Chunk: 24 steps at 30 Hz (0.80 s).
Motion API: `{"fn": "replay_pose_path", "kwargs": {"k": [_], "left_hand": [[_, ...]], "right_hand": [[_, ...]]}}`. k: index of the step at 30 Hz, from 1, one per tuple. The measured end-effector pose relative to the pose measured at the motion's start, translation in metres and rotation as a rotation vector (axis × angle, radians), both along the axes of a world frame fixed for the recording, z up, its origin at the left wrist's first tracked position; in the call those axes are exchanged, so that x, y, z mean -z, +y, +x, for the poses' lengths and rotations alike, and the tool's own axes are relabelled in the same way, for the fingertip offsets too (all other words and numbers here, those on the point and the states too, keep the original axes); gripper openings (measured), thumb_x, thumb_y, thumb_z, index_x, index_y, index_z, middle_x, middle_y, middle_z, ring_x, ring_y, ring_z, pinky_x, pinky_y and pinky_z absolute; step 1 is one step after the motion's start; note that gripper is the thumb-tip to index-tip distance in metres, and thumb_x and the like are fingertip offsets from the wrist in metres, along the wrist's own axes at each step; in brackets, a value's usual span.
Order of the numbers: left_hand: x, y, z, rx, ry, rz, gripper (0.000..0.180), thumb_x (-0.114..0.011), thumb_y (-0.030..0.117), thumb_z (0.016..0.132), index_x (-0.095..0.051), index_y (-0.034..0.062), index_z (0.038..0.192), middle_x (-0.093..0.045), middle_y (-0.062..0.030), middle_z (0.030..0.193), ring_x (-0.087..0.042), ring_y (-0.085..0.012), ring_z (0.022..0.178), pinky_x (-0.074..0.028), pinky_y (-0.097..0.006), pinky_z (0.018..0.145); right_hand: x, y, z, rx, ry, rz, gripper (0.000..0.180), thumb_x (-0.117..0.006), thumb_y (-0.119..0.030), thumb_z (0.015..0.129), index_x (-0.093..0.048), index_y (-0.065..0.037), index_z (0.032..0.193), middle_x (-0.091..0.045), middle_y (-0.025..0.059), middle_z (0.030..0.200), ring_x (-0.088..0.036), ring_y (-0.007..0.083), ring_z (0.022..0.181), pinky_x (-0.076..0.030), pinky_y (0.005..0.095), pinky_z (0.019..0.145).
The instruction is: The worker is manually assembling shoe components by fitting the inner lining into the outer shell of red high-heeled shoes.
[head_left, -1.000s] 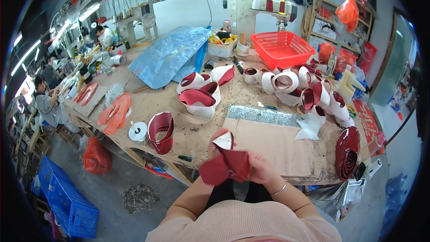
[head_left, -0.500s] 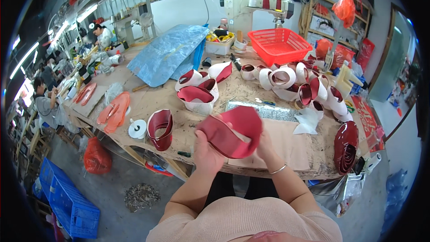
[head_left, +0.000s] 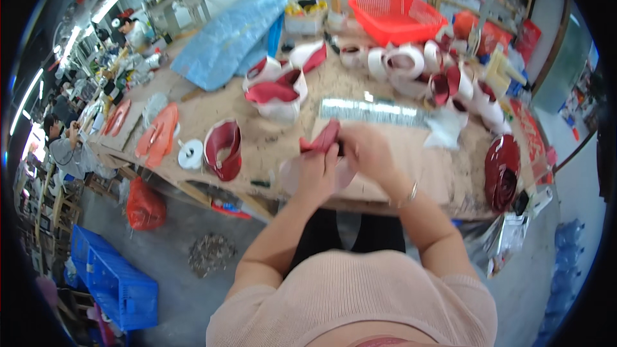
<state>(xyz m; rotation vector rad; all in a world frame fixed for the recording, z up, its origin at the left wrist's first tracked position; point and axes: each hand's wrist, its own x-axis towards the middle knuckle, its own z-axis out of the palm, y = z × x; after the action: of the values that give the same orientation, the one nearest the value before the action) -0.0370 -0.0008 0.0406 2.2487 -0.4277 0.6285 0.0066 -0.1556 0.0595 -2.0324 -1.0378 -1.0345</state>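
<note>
In front of me, over the near edge of the workbench, a dark red shoe upper (head_left: 327, 136) with a pale lining is folded and bent between my hands. My left hand (head_left: 314, 177) grips its lower left part, fingers closed round it. From the right, my right hand (head_left: 371, 152) has its fingers curled in on the upper's top edge; motion blurs them. Part of the piece is hidden behind both hands. Left of them stands a glossy dark red upper (head_left: 223, 160) curled into a ring. Several red-and-white uppers (head_left: 273, 106) lie beyond.
More uppers (head_left: 405, 64) are heaped at the back right, below a red basket (head_left: 398, 22). A stack of glossy red pieces (head_left: 502, 173) sits at the right edge. Orange pieces (head_left: 159, 135) and a white spool (head_left: 189, 154) lie left. A blue sheet (head_left: 225, 45) covers the back left.
The upper was held up as an open ring; now it is folded, with its pale side showing. My right hand has moved onto its top edge, and my view has tilted down.
</note>
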Motion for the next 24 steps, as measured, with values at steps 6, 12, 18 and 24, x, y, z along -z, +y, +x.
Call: {"fn": "replay_pose_path", "kwargs": {"k": [6, 12, 18, 24], "left_hand": [[0.025, 0.006, 0.009, 0.214, 0.302, -0.83, 0.043, -0.042, 0.035, 0.1, -0.061, -0.0026, 0.106, -0.066, -0.0177, 0.1, -0.062, -0.0304, 0.097, -0.046, -0.041, 0.084], [-0.028, 0.021, 0.031, 0.684, 0.852, -1.752, 0.053, -0.029, 0.041, 0.102, -0.047, -0.0021, 0.126, -0.056, -0.0164, 0.124, -0.052, -0.0297, 0.117, -0.037, -0.046, 0.105], [-0.043, 0.024, 0.007, 0.665, 0.418, -1.254, 0.043, -0.041, 0.035, 0.101, -0.053, -0.0026, 0.119, -0.062, -0.0122, 0.113, -0.06, -0.0257, 0.102, -0.045, -0.042, 0.093], [0.026, 0.022, 0.014, 0.524, 0.462, -0.505, 0.037, -0.045, 0.03, 0.1, -0.058, -0.0017, 0.114, -0.064, -0.0059, 0.106, -0.061, -0.0177, 0.095, -0.046, -0.032, 0.087]], "right_hand": [[0.002, -0.011, 0.026, 0.087, 0.277, 0.33, 0.007, -0.067, -0.002, 0.079, -0.064, -0.001, 0.085, -0.065, 0.0143, 0.077, -0.064, 0.0275, 0.067, -0.05, 0.0333, 0.06], [0.005, 0.002, -0.011, -0.025, 0.441, 0.589, 0.006, -0.065, -0.003, 0.086, -0.063, -0.001, 0.091, -0.065, 0.0085, 0.081, -0.061, 0.0142, 0.067, -0.048, 0.0264, 0.06], [0.01, -0.026, -0.018, -0.648, 1.009, 0.834, 0.017, -0.059, -0.01, 0.092, -0.06, 0.0, 0.107, -0.064, 0.0032, 0.094, -0.061, 0.011, 0.086, -0.049, 0.0239, 0.075], [0.005, -0.018, -0.005, -0.37, 1.255, 0.777, 0.032, -0.057, -0.025, 0.095, -0.063, 0.003, 0.109, -0.067, 0.0045, 0.088, -0.063, 0.0094, 0.077, -0.05, 0.0219, 0.066]]}}
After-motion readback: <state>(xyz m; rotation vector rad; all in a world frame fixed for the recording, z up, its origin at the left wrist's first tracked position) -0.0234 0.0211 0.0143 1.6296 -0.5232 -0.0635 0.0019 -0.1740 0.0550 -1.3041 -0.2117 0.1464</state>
